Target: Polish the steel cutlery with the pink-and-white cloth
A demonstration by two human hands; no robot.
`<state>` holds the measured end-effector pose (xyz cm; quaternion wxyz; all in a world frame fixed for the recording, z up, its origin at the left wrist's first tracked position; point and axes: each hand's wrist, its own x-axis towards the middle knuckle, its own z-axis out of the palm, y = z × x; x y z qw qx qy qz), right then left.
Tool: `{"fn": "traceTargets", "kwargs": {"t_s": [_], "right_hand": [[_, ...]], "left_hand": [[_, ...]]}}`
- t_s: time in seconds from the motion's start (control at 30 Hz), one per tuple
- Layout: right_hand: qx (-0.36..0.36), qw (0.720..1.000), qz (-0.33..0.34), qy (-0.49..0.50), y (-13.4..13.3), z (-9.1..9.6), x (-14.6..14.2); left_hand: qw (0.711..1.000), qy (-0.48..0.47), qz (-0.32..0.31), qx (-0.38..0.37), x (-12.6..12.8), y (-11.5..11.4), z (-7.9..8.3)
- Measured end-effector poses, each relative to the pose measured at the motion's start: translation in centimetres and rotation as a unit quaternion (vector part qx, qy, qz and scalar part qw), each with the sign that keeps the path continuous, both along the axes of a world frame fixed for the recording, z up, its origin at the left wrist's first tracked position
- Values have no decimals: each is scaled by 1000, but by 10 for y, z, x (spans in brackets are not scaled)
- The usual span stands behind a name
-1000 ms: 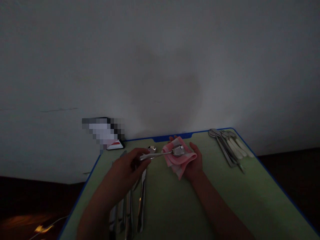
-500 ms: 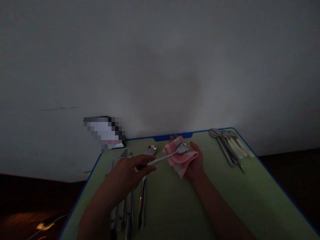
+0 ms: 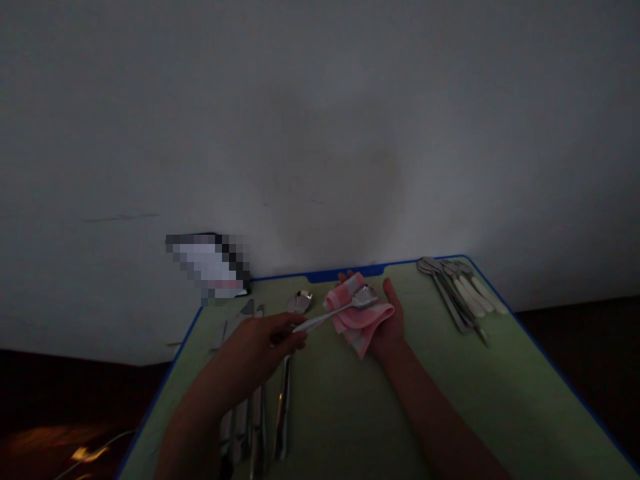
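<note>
My left hand (image 3: 260, 340) pinches the handle of a metal spoon (image 3: 335, 309), whose bowl rests on a pink cloth (image 3: 360, 319). That cloth lies across the palm of my right hand (image 3: 390, 327), which is held palm up with the thumb raised beside the cloth. Both hands hover over a light green table (image 3: 350, 413) with a blue edge. Another spoon (image 3: 299, 302) lies on the table just beyond my left hand.
Several knives and other cutlery (image 3: 260, 407) lie in a row under my left forearm. A second group of cutlery (image 3: 463, 293) sits at the far right corner. A pixelated object (image 3: 210, 263) stands at the far left corner against a pale wall.
The spoon's handle end dropped and swung right, so it now slants up onto the cloth. My left hand shifted slightly right. The right hand stayed put.
</note>
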<state>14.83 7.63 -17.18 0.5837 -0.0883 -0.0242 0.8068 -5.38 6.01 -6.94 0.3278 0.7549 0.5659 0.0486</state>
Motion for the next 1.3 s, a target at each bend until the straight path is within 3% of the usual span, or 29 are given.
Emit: {"fn": "traceTargets", "kwargs": {"t_s": [0.23,0.4,0.57,0.73,1.03,1.3], "right_hand": [[-6,1000,13,-2,-1,1,-1],[-34,999,11,-6,0,-2,0],[-25,999,16,-29,1,-3,-1],[-6,997,42,-64,-2,2,-7],[14,996,61,-63,-8,7,-3],[29,995,74,-57,-12,11,-5]], "left_hand": [[999,16,6,35,-19,1,1],[999,24,14,29,-4,-2,-1],[999,30,-20,18,9,-10,-7],[997,52,-53,24,7,-13,-12],[996,60,-48,56,0,-19,-5],[995,24,-75,66,12,-22,-6]]}}
